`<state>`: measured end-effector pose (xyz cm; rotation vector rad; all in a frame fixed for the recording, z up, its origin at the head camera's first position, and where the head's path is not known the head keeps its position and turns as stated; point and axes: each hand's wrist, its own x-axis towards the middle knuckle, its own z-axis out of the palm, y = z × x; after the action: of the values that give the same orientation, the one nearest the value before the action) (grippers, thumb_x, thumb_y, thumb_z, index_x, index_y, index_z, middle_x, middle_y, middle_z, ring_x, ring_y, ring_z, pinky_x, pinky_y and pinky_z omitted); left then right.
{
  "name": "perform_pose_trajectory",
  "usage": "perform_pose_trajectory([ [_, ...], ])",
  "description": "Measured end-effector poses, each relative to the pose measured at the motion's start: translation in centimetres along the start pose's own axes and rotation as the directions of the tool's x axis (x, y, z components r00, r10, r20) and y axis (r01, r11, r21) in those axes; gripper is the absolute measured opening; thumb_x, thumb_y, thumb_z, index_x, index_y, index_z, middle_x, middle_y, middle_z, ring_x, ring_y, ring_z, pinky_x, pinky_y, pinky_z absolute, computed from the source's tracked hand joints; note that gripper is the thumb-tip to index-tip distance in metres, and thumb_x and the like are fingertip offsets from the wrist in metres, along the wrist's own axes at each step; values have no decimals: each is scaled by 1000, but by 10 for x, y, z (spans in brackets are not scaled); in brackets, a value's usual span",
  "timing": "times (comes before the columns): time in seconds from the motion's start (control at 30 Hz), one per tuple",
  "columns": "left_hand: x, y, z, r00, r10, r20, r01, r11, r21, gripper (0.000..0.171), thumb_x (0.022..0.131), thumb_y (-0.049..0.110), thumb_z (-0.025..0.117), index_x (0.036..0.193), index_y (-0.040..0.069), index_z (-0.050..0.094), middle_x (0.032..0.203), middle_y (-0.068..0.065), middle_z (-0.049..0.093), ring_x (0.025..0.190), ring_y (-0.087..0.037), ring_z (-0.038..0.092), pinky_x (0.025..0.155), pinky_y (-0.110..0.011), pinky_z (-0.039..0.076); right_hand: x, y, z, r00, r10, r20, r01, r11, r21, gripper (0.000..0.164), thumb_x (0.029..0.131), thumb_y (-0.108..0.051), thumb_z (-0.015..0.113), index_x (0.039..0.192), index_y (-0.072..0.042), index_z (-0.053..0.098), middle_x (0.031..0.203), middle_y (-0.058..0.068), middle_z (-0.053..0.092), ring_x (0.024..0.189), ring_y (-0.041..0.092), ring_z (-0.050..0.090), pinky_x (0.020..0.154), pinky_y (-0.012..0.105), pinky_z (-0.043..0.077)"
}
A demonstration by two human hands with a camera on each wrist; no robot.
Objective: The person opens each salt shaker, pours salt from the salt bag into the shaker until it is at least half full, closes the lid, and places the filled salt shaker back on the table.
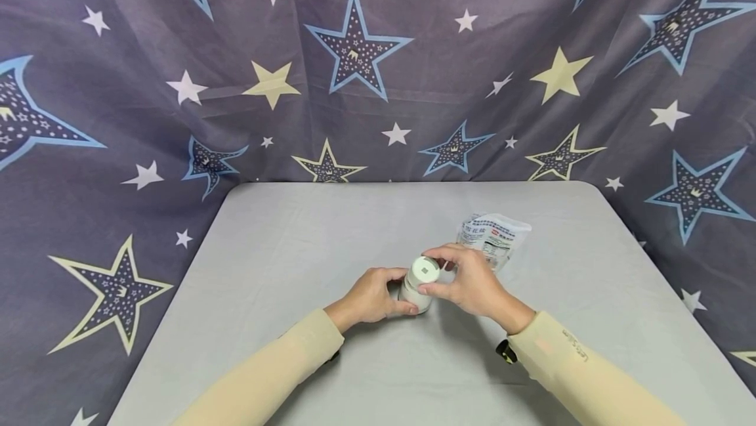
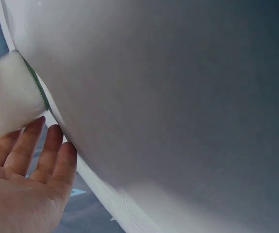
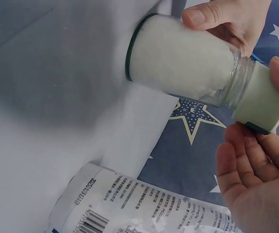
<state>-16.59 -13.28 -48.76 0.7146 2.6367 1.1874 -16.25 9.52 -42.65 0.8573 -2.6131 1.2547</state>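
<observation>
A small clear glass jar [image 3: 180, 58] stands on the table, full of white grains, with a green rim around its base. At its neck sits a pale green cap [image 3: 260, 99] with a dark green patch on one side; ridged glass shows just below it. My left hand [image 1: 371, 296] grips the jar's body low down, thumb on the near side. From the right, my right hand [image 1: 472, 283] pinches the cap between thumb and fingers. In the left wrist view, the left fingers [image 2: 57, 155] curve beside the jar.
Behind my right hand lies a white printed plastic pouch [image 1: 502, 232], its barcode visible in the right wrist view. A pale grey cloth covers the table [image 1: 307, 229]. Beyond its far edge hangs a dark star-patterned curtain [image 1: 236, 32].
</observation>
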Motion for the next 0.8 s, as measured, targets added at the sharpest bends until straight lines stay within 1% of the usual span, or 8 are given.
perform_pose_trajectory([
  [0.13,1,0,0,1000,9,-6,-9,1000,3,65,76,31,94,133,13,69,132,-1,69,125,-18,61,109,-36,47,2,0,1,1000,-5,9,5,1000,-12,50,71,-20,96,115,-7,76,102,-2,75,87,13,65,76,36,56],
  [0.33,1,1,-1,1000,6,1,-6,1000,3,64,75,30,94,132,13,70,131,-1,69,124,-17,61,108,-36,48,3,-2,2,1000,-9,20,9,1000,-29,51,71,-21,96,115,-7,75,106,-1,75,87,12,65,76,38,57],
  [0.53,1,2,-1,1000,6,-2,-6,1000,6,63,75,30,94,131,13,70,130,-1,70,123,-18,62,107,-38,49,5,-2,3,999,-19,33,20,999,-43,51,71,-21,97,115,-7,75,105,-2,74,87,11,64,76,34,56],
  [0.8,0,2,-2,1000,4,4,-4,1000,8,64,76,30,94,132,13,69,132,-1,69,124,-19,61,108,-38,48,3,-3,4,999,16,50,-13,999,-53,51,71,-21,96,115,-7,75,108,-2,74,88,13,63,76,40,57],
])
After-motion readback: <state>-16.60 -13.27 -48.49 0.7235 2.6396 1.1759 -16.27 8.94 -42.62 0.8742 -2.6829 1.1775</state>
